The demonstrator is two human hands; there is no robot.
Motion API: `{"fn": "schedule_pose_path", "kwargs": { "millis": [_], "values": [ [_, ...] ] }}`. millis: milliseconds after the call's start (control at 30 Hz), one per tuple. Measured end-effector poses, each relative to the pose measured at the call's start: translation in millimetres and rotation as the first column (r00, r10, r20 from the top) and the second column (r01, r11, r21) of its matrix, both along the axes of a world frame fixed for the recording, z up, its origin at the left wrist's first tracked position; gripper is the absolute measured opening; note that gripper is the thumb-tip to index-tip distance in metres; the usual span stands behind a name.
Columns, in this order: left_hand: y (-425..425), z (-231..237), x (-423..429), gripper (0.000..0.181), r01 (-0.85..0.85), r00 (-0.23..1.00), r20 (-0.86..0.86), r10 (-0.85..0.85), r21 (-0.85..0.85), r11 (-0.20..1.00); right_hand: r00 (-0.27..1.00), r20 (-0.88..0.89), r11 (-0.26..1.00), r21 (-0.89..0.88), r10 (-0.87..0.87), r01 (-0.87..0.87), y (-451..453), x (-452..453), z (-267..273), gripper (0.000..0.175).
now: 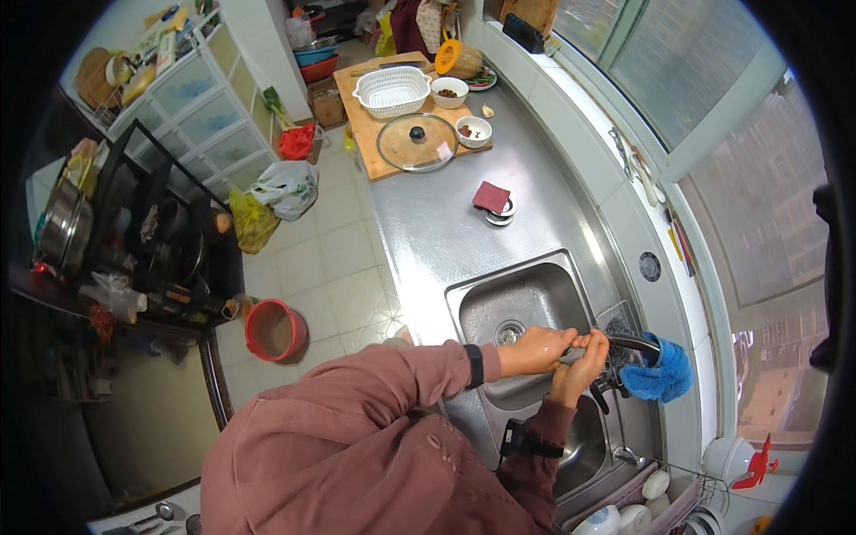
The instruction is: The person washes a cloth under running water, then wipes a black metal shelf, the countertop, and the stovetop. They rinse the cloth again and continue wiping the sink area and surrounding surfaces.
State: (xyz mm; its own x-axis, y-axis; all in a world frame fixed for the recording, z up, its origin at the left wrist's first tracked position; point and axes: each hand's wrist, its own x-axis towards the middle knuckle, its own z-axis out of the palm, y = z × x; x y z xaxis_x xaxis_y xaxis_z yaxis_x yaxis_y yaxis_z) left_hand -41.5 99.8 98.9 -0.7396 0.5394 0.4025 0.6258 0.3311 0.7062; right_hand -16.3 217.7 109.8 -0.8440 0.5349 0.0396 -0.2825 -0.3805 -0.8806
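Note:
My left hand (540, 349) and my right hand (583, 370) meet above the double stainless-steel sink (476, 314). Both have their fingers closed around a small grey item (572, 356), possibly a cloth; the fingers hide most of it. Water drops glisten on my left hand. Just beyond my fingertips is the black faucet (632, 342), with a blue cloth (659, 374) draped over its base. The drain strainer (509, 332) shows in the far basin. My right forearm partly covers the near basin (588, 441).
On the steel counter lies a dark red sponge (491, 197) on metal lids. A cutting board (366, 150) bears a glass lid (401, 147), a white basket (393, 90) and small bowls. A cut pumpkin (461, 59) sits behind. A red bucket (275, 331) stands on the floor.

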Motion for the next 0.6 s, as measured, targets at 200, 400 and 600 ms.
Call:
{"fn": "schedule_pose_path", "kwargs": {
  "millis": [200,400,600],
  "values": [
    [-28.4,-86.4,8.2,0.079,0.189,0.704,0.694,0.150,-0.387,0.902,0.780,0.578,0.857,0.252,0.239,-0.450,-1.1,3.2,-102.1,0.055],
    [-35.6,-78.2,10.4,0.075,-0.077,0.423,0.905,0.049,-0.018,0.997,0.595,0.723,0.917,-0.135,0.350,-0.376,-0.5,43.8,-94.0,0.056],
    [-54.0,-51.7,-2.7,0.038,-0.536,0.028,0.979,-0.203,0.187,0.824,0.832,0.540,0.983,0.179,-0.129,0.036,-28.6,54.0,-29.2,0.023]
  ]
}}
